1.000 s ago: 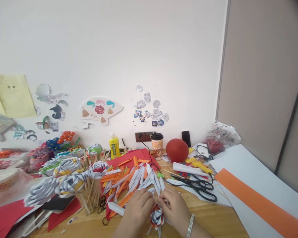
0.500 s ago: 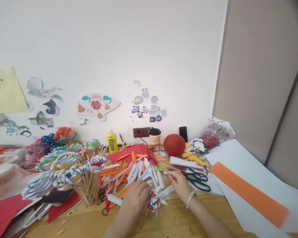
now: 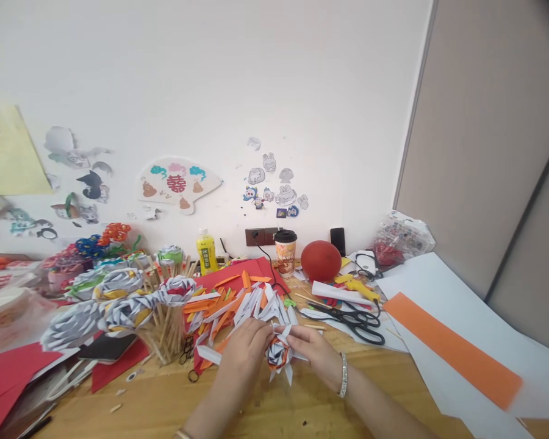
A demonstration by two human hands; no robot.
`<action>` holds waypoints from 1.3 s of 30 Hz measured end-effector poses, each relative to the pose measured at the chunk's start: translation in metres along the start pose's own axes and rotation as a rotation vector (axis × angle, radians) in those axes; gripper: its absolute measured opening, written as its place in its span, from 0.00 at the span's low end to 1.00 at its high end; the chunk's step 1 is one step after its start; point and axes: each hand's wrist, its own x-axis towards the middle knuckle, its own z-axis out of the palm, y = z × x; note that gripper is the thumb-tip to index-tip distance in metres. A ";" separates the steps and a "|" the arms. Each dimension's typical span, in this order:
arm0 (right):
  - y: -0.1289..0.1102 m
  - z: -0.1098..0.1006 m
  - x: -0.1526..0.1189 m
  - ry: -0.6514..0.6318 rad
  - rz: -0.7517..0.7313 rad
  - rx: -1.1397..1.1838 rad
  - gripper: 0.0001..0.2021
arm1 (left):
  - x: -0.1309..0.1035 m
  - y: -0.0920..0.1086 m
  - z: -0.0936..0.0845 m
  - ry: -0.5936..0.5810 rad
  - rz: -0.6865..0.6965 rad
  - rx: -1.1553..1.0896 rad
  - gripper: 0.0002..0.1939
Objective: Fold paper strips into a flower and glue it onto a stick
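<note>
A white and orange folded-paper flower (image 3: 278,352) is between my hands near the front middle of the wooden table, with white paper points sticking out below it. My left hand (image 3: 249,347) has its fingers closed on the flower's left edge. From the right, my right hand (image 3: 312,350) pinches the flower's upper right side; a bracelet is on that wrist. Just beyond the hands lies a pile of folded white strips (image 3: 265,305) and orange strips (image 3: 210,306).
Black scissors (image 3: 359,320), a yellow glue gun (image 3: 363,289), a red ball (image 3: 321,260) and a lidded cup (image 3: 285,251) stand or lie behind right. Paper flowers on sticks (image 3: 128,308) crowd the left. An orange sheet (image 3: 452,350) lies on white paper (image 3: 421,286).
My right hand has moved left and closed on the flower, which it was apart from before. The view has shifted slightly.
</note>
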 end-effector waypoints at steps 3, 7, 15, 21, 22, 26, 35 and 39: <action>-0.002 0.002 0.000 0.020 -0.013 -0.029 0.22 | -0.001 -0.001 0.001 -0.034 -0.001 0.006 0.09; -0.005 0.006 -0.002 0.032 0.024 0.021 0.21 | 0.001 0.002 -0.002 -0.050 -0.042 -0.081 0.10; -0.015 0.006 -0.005 0.029 -0.046 0.162 0.14 | 0.008 0.009 -0.018 -0.325 -0.261 -0.440 0.23; -0.010 0.007 -0.004 0.013 -0.068 0.217 0.13 | 0.004 0.013 -0.008 -0.248 -0.308 -0.409 0.30; -0.009 0.007 -0.004 0.008 -0.070 0.226 0.13 | 0.004 0.013 -0.007 -0.225 -0.305 -0.409 0.29; -0.005 0.006 -0.003 0.008 -0.061 0.244 0.13 | 0.003 0.012 -0.006 -0.181 -0.299 -0.409 0.25; -0.001 0.008 -0.002 0.068 -0.021 0.215 0.14 | 0.001 0.010 -0.003 -0.188 -0.263 -0.267 0.26; 0.000 0.011 -0.002 0.064 -0.031 0.235 0.14 | 0.002 0.009 -0.005 -0.140 -0.212 -0.195 0.18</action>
